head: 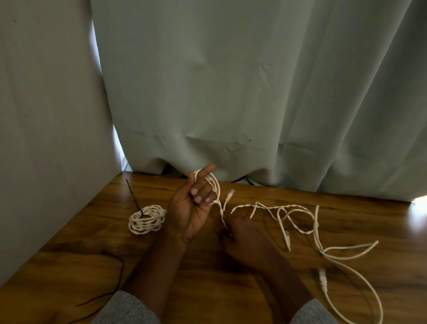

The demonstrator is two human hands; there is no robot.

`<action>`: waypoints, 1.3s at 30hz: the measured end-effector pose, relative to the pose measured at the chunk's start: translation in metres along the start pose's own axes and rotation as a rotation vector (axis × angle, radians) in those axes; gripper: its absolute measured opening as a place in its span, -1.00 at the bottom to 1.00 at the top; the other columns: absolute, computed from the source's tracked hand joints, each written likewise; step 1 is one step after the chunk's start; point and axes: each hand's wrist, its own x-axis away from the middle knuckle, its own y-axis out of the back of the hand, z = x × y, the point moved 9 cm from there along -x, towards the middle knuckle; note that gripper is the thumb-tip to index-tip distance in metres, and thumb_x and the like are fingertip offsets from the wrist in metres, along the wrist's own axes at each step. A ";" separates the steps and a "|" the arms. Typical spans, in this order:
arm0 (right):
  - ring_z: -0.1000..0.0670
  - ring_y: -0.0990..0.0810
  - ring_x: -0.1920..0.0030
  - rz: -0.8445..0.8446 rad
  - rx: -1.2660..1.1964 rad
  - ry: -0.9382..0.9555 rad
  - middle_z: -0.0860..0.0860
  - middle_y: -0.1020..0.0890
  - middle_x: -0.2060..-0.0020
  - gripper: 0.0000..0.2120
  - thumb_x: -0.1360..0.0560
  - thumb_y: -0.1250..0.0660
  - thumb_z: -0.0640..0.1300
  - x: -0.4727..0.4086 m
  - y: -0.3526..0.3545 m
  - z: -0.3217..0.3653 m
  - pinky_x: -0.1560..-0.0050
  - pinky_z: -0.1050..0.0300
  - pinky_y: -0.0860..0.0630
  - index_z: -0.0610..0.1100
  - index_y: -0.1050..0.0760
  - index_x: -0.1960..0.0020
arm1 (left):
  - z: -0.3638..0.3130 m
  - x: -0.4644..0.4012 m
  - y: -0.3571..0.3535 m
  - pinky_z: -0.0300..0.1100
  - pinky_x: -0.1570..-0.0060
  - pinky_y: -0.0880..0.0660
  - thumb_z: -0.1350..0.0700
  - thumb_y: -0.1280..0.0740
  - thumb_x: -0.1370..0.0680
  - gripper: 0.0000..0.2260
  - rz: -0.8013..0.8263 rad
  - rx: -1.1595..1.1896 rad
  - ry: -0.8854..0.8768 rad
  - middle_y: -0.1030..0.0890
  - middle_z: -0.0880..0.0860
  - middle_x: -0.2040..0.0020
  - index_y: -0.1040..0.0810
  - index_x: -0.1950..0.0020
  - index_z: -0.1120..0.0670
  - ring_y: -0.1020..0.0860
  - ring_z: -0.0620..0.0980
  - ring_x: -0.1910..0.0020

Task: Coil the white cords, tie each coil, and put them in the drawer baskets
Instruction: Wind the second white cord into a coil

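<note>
One head cam, looking fwd and down (wide-angle), close over the table [248, 292], curtain [238, 87] behind.

Pale grey-green curtain [238, 87] is hanging in folds across the back, its hem bunching on the far edge of a wooden table [247, 305]. Plain pale wall [31, 122] is running down the left side, meeting the table's left edge. Daylight is leaking through curtain gaps at left and glaring on the tabletop at far right.
</note>
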 end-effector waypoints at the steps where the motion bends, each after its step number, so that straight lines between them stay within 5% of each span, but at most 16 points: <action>1: 0.07 -0.57 0.08 0.014 0.025 0.003 -0.01 -0.63 0.01 -0.83 -0.61 -0.26 -0.08 -0.001 -0.001 0.001 0.12 0.22 -0.54 -0.04 -0.51 -0.18 | -0.002 0.000 0.002 -0.29 0.42 -0.41 0.08 -0.18 -0.60 -0.53 -0.031 -0.011 -0.021 -0.43 -0.05 0.44 -0.32 -0.41 0.37 -0.38 -0.16 0.51; 4: 0.03 -0.61 0.07 0.028 0.073 0.018 -0.01 -0.63 0.02 -0.79 -0.58 -0.29 0.00 -0.002 -0.003 0.005 0.07 0.01 -0.63 0.01 -0.49 -0.20 | -0.008 -0.002 0.006 -0.28 0.39 -0.43 0.08 -0.14 -0.61 -0.54 -0.112 -0.058 -0.079 -0.41 -0.04 0.44 -0.33 -0.41 0.36 -0.39 -0.17 0.49; 11: 0.16 -0.49 0.36 -0.061 0.010 0.159 0.11 -0.52 0.39 -0.79 -0.46 -0.34 0.06 0.006 0.016 0.024 0.33 0.15 -0.49 0.01 -0.43 0.29 | -0.013 -0.003 0.019 -0.16 0.39 -0.47 0.18 -0.20 -0.63 -0.77 -0.315 -0.360 -0.214 -0.43 0.02 0.44 -0.47 -0.21 0.28 -0.46 -0.06 0.48; 17: 0.20 -0.58 0.25 -0.174 -0.136 0.181 0.27 -0.54 0.28 -0.89 -0.57 -0.40 -0.08 0.010 0.035 0.026 0.26 0.30 -0.50 0.13 -0.52 0.05 | -0.014 0.000 0.026 -0.12 0.38 -0.44 0.11 -0.14 -0.69 -0.75 -0.276 -0.920 -0.197 -0.47 -0.01 0.40 -0.50 -0.32 0.12 -0.47 -0.03 0.45; 22: 0.17 -0.62 0.22 -0.220 -0.134 0.155 0.16 -0.66 0.23 -0.86 -0.57 -0.36 0.04 0.014 0.050 0.011 0.22 0.10 -0.59 0.00 -0.63 -0.01 | 0.008 0.006 0.012 -0.19 0.44 -0.42 0.12 -0.14 -0.70 -0.77 -0.114 -1.228 -0.121 -0.49 -0.01 0.42 -0.54 -0.24 0.12 -0.45 -0.10 0.46; 25: 0.15 -0.63 0.20 -0.239 -0.064 0.113 0.10 -0.68 0.16 -0.72 -0.51 -0.38 0.12 0.014 0.059 0.001 0.17 0.02 -0.64 0.02 -0.57 -0.14 | 0.023 0.008 0.016 -0.08 0.43 -0.46 0.01 -0.18 -0.68 -0.70 -0.053 -1.375 0.013 -0.56 0.08 0.37 -0.58 0.01 0.19 -0.52 0.02 0.43; 31: 0.16 -0.65 0.11 -0.280 -0.039 0.194 0.07 -0.69 0.07 -0.74 -0.53 -0.46 -0.08 0.017 0.070 0.005 0.10 0.21 -0.62 -0.06 -0.57 -0.19 | 0.058 0.019 0.033 -0.28 0.51 -0.17 -0.24 -0.02 -0.65 -0.49 -0.081 -1.121 0.508 -0.43 0.00 0.44 -0.55 0.17 0.08 -0.28 -0.10 0.54; 33: 0.18 -0.63 0.10 -0.275 -0.095 0.249 0.11 -0.67 0.06 -0.78 -0.54 -0.44 -0.14 0.018 0.072 0.008 0.12 0.35 -0.55 -0.07 -0.57 -0.18 | 0.062 0.021 0.036 -0.27 0.51 -0.12 -0.34 0.02 -0.61 -0.40 -0.051 -1.033 0.553 -0.41 0.01 0.46 -0.56 0.26 0.05 -0.22 -0.09 0.57; 37: 0.14 -0.65 0.09 -0.282 -0.161 0.155 0.08 -0.65 0.03 -0.82 -0.56 -0.41 -0.13 0.016 0.071 -0.007 0.17 0.17 -0.63 -0.07 -0.55 -0.15 | 0.071 0.022 0.036 -0.22 0.50 -0.04 -0.35 0.06 -0.60 -0.36 0.015 -0.950 0.624 -0.36 0.06 0.46 -0.58 0.22 0.09 -0.19 -0.10 0.61; 39: 0.19 -0.63 0.14 -0.358 -0.109 0.091 0.11 -0.64 0.09 -0.81 -0.52 -0.45 -0.07 0.017 0.075 -0.018 0.21 0.26 -0.58 -0.05 -0.56 -0.11 | 0.076 0.023 0.032 -0.21 0.51 0.00 -0.32 0.05 -0.61 -0.37 0.064 -0.909 0.663 -0.34 0.04 0.48 -0.58 0.20 0.12 -0.18 -0.12 0.62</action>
